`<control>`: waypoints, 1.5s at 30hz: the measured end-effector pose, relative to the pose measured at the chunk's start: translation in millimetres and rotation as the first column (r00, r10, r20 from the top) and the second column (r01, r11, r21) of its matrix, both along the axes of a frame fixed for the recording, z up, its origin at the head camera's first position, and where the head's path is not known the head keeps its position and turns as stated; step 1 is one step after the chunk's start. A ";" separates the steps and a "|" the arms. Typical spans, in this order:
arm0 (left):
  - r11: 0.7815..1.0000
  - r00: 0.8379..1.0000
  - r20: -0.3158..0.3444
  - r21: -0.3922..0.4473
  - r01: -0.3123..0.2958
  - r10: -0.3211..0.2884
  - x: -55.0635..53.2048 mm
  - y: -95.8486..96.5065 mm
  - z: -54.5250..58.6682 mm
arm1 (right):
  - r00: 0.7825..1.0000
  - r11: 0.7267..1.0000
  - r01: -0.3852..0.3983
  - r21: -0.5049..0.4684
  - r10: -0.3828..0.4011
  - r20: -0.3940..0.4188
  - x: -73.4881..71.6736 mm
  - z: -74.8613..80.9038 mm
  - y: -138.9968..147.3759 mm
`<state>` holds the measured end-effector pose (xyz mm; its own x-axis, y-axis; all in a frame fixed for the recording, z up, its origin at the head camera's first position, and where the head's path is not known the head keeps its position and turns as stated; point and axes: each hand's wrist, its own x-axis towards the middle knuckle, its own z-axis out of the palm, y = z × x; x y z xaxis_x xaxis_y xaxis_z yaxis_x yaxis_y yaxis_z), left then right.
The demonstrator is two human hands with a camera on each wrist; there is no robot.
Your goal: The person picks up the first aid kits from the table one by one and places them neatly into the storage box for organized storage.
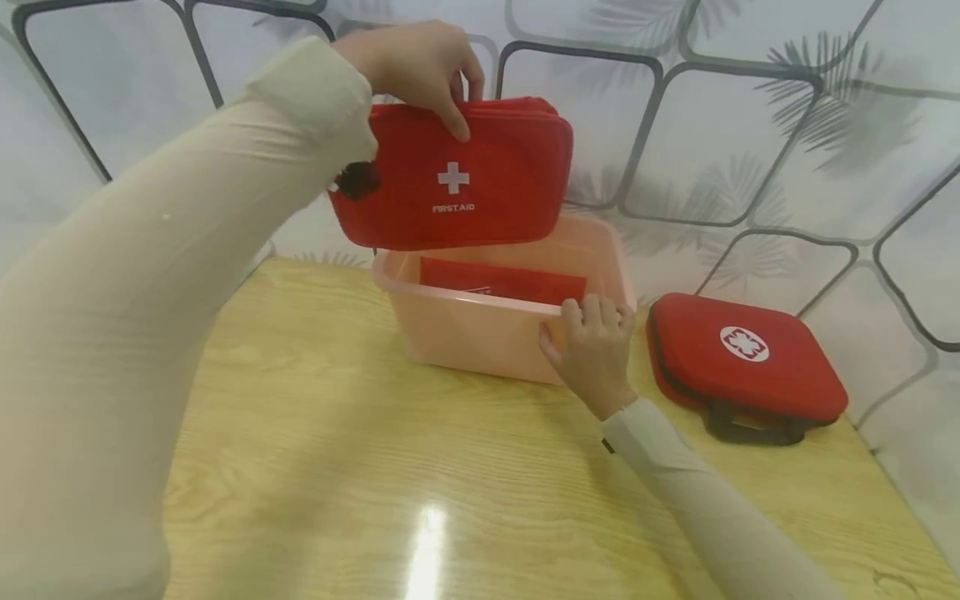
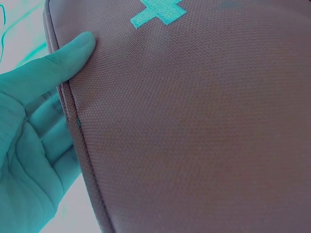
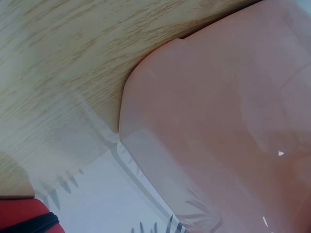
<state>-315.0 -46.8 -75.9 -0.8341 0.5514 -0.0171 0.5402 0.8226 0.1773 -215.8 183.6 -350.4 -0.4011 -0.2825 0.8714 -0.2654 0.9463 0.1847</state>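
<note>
And there's the wall (image 1: 712, 142) filling the back, pale, with dark-lined panels and grey leaf prints right across it! Below it spreads the worktop (image 1: 315, 467), yellowish wood grain, a bright streak of glare near the front edge of the view. In from the left comes a pale sleeve, big in the head view, with its partner reaching in from lower right.

Now the tub (image 1: 480, 342), peach-coloured, standing on the worktop up near the wall. And here's the star, the red pouch (image 1: 502, 179), raised upright in the air above the tub, its front facing us; whether its lower edge touches the far rim, we can't tell. Over to the right, the red case (image 1: 757, 358) lies on the worktop, just beside the tub, dark handle towards the front. Inside the tub, a flat red item (image 1: 525, 283) shows, its lower part hidden by the near wall.

To the hands! The left hand (image 1: 427, 71) has a firm grip on the pouch's top edge, thumb across the front, fingers behind. The right hand (image 1: 596, 350) grips the tub's near rim at the right corner, fingers hooked over, thumb outside.

Smallest now: the case's round white emblem (image 1: 745, 343), the pouch's white cross (image 1: 453, 177), and its "FIRST AID" lettering (image 1: 453, 208) underneath.
</note>
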 end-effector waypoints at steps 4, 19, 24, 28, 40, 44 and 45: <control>0.999 0.999 -0.010 -0.020 0.038 -0.038 -1.4 16.3 -7.2 | 1.000 1.000 -0.012 -0.003 0.012 0.001 0.6 0.2 -1.7; 0.992 0.986 0.128 -0.059 0.116 -0.108 -4.1 68.1 -54.4 | 0.998 0.999 0.029 0.036 -0.031 0.053 5.4 2.0 -5.0; 0.982 0.980 0.150 -0.116 0.149 -0.131 -8.7 73.6 -69.7 | 0.996 0.999 0.029 0.032 -0.032 0.084 7.6 2.2 -6.4; 0.970 0.975 0.158 -0.158 0.183 -0.158 -10.3 74.6 -78.8 | 0.997 0.999 0.026 0.032 -0.028 0.075 9.1 1.9 -7.8; 0.965 0.969 0.229 -0.220 0.143 -0.091 -23.0 73.5 -100.1 | 1.000 0.999 0.021 0.037 -0.022 0.017 10.2 1.6 -9.7; 0.970 0.968 0.244 -0.216 0.109 -0.055 -27.1 74.5 -108.3 | 0.999 0.999 0.026 0.044 -0.027 0.026 11.4 2.5 -9.7; 0.971 0.968 0.246 -0.216 0.101 -0.046 -28.6 75.0 -110.5 | 0.999 0.999 0.027 0.047 -0.029 0.029 11.7 2.5 -9.8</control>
<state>-343.6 28.2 -186.4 -0.7481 0.5696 -0.3403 0.5654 0.8157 0.1223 -204.1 173.8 -347.9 -0.4348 -0.3108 0.8452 -0.2450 0.9440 0.2211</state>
